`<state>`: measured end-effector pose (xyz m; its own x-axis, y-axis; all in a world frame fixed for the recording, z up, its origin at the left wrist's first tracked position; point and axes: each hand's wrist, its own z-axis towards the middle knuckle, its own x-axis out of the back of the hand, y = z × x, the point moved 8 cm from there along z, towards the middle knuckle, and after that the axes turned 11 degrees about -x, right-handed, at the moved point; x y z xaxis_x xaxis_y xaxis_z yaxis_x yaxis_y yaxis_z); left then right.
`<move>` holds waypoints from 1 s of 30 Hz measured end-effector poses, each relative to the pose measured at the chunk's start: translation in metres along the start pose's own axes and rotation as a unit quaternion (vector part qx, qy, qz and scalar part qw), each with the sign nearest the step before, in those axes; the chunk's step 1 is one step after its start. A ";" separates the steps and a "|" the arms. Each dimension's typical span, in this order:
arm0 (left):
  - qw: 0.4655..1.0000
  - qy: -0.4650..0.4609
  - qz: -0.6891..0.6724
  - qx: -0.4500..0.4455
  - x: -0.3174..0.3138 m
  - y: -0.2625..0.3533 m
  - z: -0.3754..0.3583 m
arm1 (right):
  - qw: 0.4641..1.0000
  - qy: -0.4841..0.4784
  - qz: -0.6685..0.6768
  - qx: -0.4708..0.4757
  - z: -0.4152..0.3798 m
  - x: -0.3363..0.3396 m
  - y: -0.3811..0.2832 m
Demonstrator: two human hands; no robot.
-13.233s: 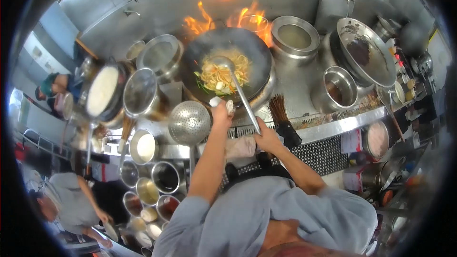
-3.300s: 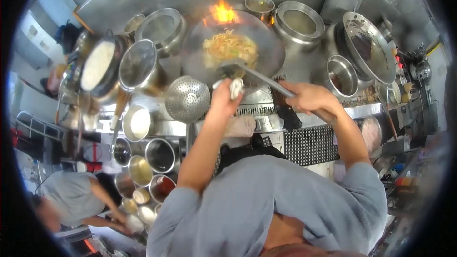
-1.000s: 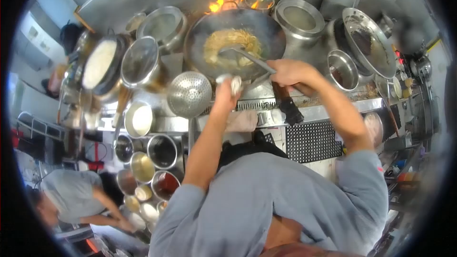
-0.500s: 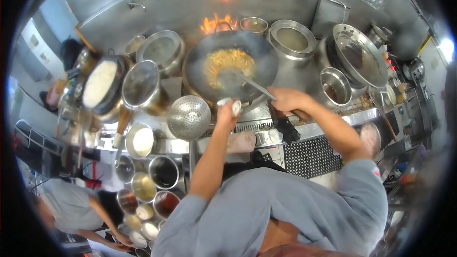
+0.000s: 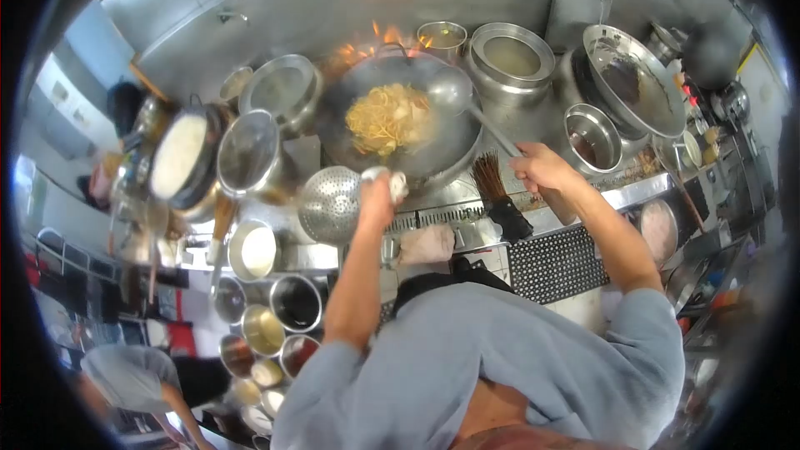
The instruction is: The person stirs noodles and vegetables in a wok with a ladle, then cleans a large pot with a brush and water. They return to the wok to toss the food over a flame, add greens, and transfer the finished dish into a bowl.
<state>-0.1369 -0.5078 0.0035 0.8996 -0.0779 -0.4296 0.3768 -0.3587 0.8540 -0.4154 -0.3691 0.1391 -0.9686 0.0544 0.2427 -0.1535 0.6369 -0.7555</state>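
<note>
My left hand is closed around a folded white cloth at the near rim of a large dark wok. Whether the wok's handle lies inside the cloth is hidden. In the wok is a heap of yellowish noodles, with steam over it. My right hand grips the long handle of a metal ladle. The ladle's bowl is over the wok's right side, apart from the noodles. Beside my left hand lies a round perforated strainer. A bamboo brush stands left of my right hand.
Flames rise behind the wok. Lidded pots flank it, and a wide metal pan is at right. White food fills a dark pan at left. Several containers stand at lower left, near another person.
The ladle has come out of the noodles to the wok's right side, my right hand moving right with it. My left hand has shifted left. The noodles are bunched together, and the flames are lower.
</note>
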 end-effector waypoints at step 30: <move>0.986 0.102 -0.008 0.133 0.035 -0.047 -0.074 | 0.887 -0.022 -0.460 -0.009 0.177 -0.174 0.405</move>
<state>-0.1062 -0.4245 -0.0300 0.9300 0.1089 -0.3512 0.3446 -0.5913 0.7291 -0.3441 -0.2571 -0.3169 -0.4406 -0.5249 0.7282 -0.8812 0.4078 -0.2392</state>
